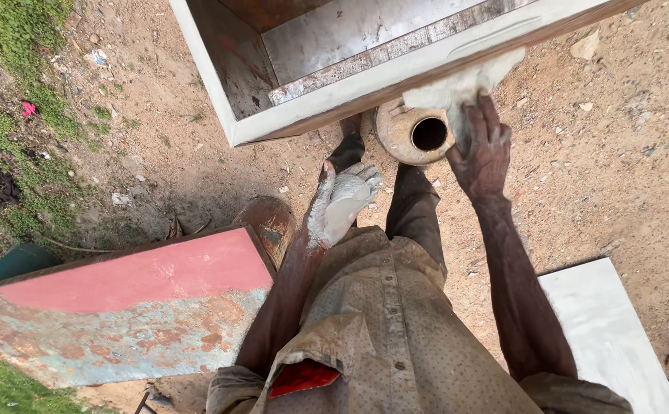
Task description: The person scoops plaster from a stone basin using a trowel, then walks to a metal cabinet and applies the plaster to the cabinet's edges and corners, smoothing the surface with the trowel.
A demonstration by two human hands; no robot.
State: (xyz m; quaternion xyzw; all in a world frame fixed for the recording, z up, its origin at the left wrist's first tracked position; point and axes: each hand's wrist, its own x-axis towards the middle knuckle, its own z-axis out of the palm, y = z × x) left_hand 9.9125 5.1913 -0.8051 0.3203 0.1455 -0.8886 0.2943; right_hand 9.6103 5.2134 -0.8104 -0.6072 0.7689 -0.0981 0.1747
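Putty wad (457, 88) pressed by right hand (481, 149); left hand (342, 203) open.

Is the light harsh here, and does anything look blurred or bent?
Head view: soft daylight, only a faint shadow on the dirt beneath the metal box; no glare; left hand and right hand are sharp; the wide lens stretches the arms and slants the box edges.

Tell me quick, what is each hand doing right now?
Left hand: open, palm smeared with white paste, holding nothing solid.
Right hand: pressing a white cloth against the edge of the metal box.
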